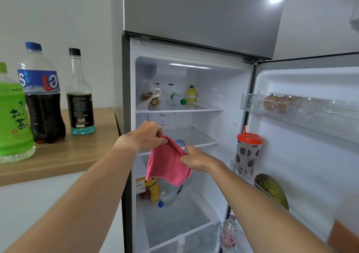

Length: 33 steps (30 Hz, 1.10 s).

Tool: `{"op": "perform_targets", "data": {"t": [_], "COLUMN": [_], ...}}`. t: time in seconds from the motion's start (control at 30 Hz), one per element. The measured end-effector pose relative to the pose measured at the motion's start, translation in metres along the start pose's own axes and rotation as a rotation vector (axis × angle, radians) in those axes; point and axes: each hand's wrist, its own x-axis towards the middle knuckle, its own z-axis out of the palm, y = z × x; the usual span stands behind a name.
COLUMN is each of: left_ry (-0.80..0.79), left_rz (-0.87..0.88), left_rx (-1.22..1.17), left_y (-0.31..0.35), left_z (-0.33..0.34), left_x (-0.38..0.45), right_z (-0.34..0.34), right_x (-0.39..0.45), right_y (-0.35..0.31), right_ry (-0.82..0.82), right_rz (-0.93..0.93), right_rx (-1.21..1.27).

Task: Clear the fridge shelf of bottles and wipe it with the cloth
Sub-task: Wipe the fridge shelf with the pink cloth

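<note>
Both hands hold a pink cloth [167, 163] in front of the open fridge. My left hand [145, 136] pinches its top corner and my right hand [196, 158] grips its right edge, so the cloth hangs down between them. Just behind them is the middle glass shelf [196, 138], with only a blue-rimmed round thing [179, 142] peeking out behind the cloth. Three bottles stand on the wooden counter at the left: a green tea bottle [13, 116], a cola bottle [41, 97] with a blue cap and a slim clear bottle [79, 97] with a black cap.
The top shelf [180, 109] carries a bagged jar, a lying bottle with a green cap and a yellow lemon-shaped bottle. Below, snack packets and a lying water bottle [169, 194] sit above the crisper drawer. The open door [303, 155] at right holds eggs, an orange-lidded cup, a mango and small bottles.
</note>
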Motion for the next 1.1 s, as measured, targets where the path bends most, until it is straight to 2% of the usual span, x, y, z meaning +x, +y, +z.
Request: {"op": "perform_targets", "data": {"t": [0.13, 0.27, 0.43, 0.53, 0.63, 0.73, 0.8, 0.87, 1.0, 1.07, 1.1], "left_ry": [-0.012, -0.006, 0.086, 0.062, -0.012, -0.028, 0.027, 0.167, 0.579, 0.614, 0.555], "left_rz": [0.011, 0.009, -0.034, -0.087, -0.157, -0.241, -0.323, -0.394, -0.366, -0.374, -0.393], "left_rx": [0.003, -0.011, -0.051, -0.133, -0.083, -0.019, -0.055, -0.1, -0.038, 0.0, 0.021], "left_y": [-0.005, -0.011, -0.018, -0.026, -0.042, -0.06, -0.071, -0.081, -0.097, -0.108, -0.114], "left_z": [0.0, -0.014, -0.055, -0.091, -0.131, -0.17, -0.19, -0.201, -0.186, -0.162, -0.147], "left_x": [0.0, -0.002, -0.012, -0.023, -0.039, -0.054, -0.062, -0.07, -0.085, -0.102, -0.111], "right_z": [-0.006, -0.018, -0.043, -0.058, -0.065, -0.064, -0.058, -0.046, -0.002, 0.026, 0.041], "right_x": [0.001, 0.001, 0.002, -0.001, -0.001, 0.0, 0.001, 0.005, 0.019, 0.021, 0.02], "right_y": [0.003, -0.006, -0.05, -0.087, -0.131, -0.179, -0.211, -0.239, -0.264, -0.251, -0.238], "right_ry": [0.008, 0.068, 0.123, 0.126, 0.069, -0.063, -0.139, -0.099, 0.26, 0.337, 0.309], "right_rz": [0.019, -0.071, -0.15, -0.176, -0.217, -0.197, -0.151, -0.15, -0.395, -0.492, -0.504], "right_rx": [0.004, -0.106, -0.187, -0.182, -0.179, -0.127, -0.175, -0.166, -0.049, -0.009, -0.014]}}
